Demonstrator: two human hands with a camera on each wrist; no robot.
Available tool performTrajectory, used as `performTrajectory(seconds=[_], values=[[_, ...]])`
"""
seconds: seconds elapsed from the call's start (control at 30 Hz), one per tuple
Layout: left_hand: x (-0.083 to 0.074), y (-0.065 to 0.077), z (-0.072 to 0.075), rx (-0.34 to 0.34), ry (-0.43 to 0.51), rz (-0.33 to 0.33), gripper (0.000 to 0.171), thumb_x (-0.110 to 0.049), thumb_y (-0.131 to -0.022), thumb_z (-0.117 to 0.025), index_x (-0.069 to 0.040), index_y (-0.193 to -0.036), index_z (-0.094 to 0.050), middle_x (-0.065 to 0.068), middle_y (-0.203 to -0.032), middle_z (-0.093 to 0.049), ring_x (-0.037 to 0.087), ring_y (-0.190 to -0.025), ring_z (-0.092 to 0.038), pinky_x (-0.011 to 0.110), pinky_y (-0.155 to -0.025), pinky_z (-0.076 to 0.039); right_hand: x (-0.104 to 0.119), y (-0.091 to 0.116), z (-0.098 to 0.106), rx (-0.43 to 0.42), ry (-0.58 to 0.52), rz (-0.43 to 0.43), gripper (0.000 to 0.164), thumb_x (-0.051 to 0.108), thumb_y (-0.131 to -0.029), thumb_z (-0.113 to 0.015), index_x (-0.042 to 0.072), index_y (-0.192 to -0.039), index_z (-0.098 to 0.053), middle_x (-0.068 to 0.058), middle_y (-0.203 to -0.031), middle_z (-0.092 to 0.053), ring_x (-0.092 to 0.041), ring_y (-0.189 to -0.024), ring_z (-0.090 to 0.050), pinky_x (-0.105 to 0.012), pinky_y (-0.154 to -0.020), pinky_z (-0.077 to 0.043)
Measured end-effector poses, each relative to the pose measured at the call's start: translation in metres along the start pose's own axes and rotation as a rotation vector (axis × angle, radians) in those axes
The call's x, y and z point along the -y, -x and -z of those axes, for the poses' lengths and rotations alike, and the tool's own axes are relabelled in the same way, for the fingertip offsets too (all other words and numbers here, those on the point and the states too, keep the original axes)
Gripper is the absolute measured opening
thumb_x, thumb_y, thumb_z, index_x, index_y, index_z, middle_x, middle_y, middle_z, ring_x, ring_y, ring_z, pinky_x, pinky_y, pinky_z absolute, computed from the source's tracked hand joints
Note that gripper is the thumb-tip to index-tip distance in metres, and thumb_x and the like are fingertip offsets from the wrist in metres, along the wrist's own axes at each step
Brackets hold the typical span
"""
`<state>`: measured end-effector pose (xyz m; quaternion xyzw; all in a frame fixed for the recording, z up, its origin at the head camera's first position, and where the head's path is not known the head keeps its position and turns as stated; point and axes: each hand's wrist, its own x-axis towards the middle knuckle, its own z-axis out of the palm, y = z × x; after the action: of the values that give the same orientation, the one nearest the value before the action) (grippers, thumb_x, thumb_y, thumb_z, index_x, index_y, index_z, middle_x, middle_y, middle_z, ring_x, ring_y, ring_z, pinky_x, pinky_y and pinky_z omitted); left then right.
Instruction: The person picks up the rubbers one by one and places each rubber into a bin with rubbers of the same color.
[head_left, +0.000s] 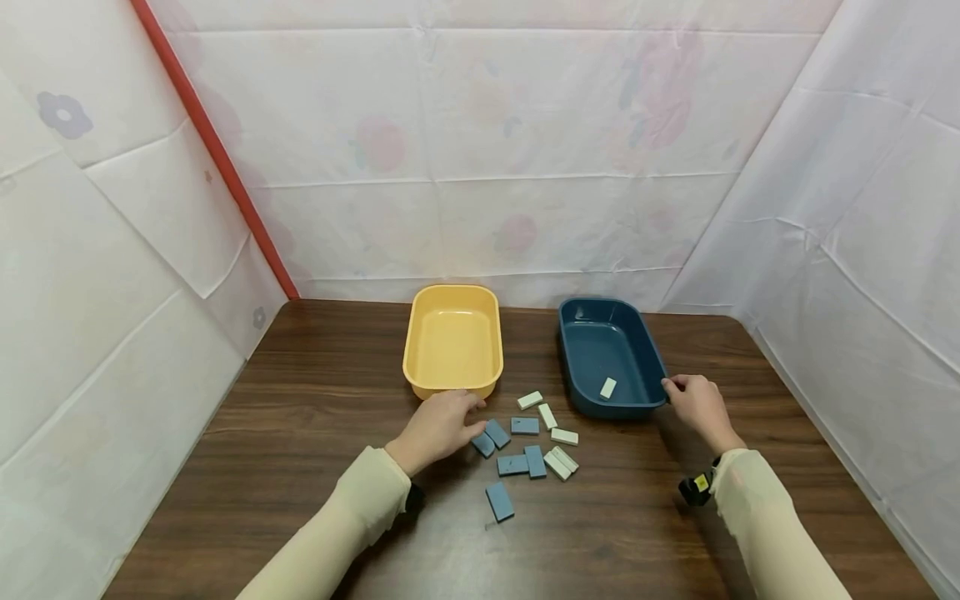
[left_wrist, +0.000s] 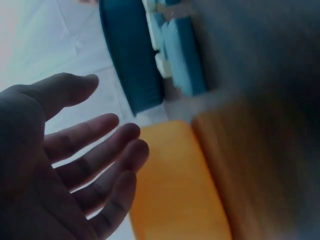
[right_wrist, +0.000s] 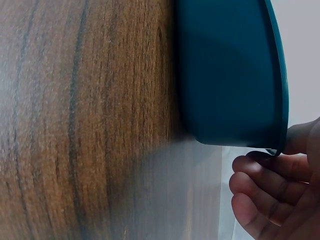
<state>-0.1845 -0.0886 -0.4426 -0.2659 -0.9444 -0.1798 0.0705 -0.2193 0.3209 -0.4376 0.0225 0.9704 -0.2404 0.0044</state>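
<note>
My right hand [head_left: 701, 408] pinches the rim of the blue plastic tray [head_left: 600, 408] at its near right corner; in the right wrist view the thumb and index finger meet over that rim, the other fingers curling below. One small white block [head_left: 608, 387] lies inside the tray. My left hand [head_left: 441, 423] is just in front of the yellow tray [head_left: 453, 387], at the left of the loose blocks. Its fingers are relaxed and spread from the thumb, with nothing between them in the left wrist view. The closest blue blocks [head_left: 483, 445] lie beside its fingertips.
Several flat blue blocks [head_left: 513, 465] and several white blocks [head_left: 564, 437] lie scattered on the wooden table [head_left: 315, 400] in front of the trays. A lone blue block [head_left: 499, 502] is nearest me. White patterned sheets [head_left: 480, 150] enclose the back and sides.
</note>
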Motion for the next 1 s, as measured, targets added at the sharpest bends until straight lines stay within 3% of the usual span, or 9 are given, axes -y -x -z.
performTrajectory(seconds=[0.2, 0.5, 0.77, 1.0], values=[[-0.004, 0.006, -0.012, 0.036, -0.095, -0.047, 0.035, -0.035, -0.085, -0.075, -0.009, -0.107, -0.072, 0.003, -0.094, -0.069, 0.019, -0.084, -0.065, 0.033, -0.073, -0.054, -0.002, 0.001, 0.000, 0.004, 0.008, -0.014, 0.046, 0.025, -0.103, -0.044, -0.013, -0.125, -0.058, -0.028, -0.106, -0.068, -0.038, -0.090, -0.065, -0.048, -0.074, -0.051], [-0.005, 0.009, -0.022, 0.106, -0.131, 0.022, 0.044, -0.044, -0.081, -0.077, -0.006, -0.103, -0.071, 0.006, -0.089, -0.067, 0.022, -0.080, -0.063, 0.035, -0.071, -0.053, -0.002, 0.001, -0.001, 0.000, -0.009, -0.008, 0.048, 0.026, -0.104, -0.043, -0.013, -0.127, -0.057, -0.029, -0.107, -0.067, -0.036, -0.089, -0.065, -0.048, -0.074, -0.052], [-0.007, 0.008, -0.025, 0.077, -0.163, 0.025, 0.039, -0.047, -0.078, -0.078, -0.010, -0.077, -0.067, 0.004, -0.072, -0.060, 0.021, -0.066, -0.059, 0.033, -0.060, -0.050, -0.002, 0.001, -0.002, -0.010, -0.003, -0.004, 0.045, 0.024, -0.103, -0.043, -0.012, -0.126, -0.058, -0.027, -0.104, -0.069, -0.032, -0.084, -0.065, -0.045, -0.071, -0.051], [-0.008, 0.005, -0.025, 0.097, -0.157, 0.033, 0.039, -0.046, -0.077, -0.079, -0.011, -0.073, -0.063, 0.004, -0.068, -0.056, 0.020, -0.062, -0.057, 0.032, -0.057, -0.049, -0.002, 0.001, 0.000, 0.002, -0.013, -0.004, 0.049, 0.028, -0.104, -0.042, -0.012, -0.128, -0.056, -0.027, -0.103, -0.069, -0.034, -0.085, -0.066, -0.047, -0.072, -0.051]])
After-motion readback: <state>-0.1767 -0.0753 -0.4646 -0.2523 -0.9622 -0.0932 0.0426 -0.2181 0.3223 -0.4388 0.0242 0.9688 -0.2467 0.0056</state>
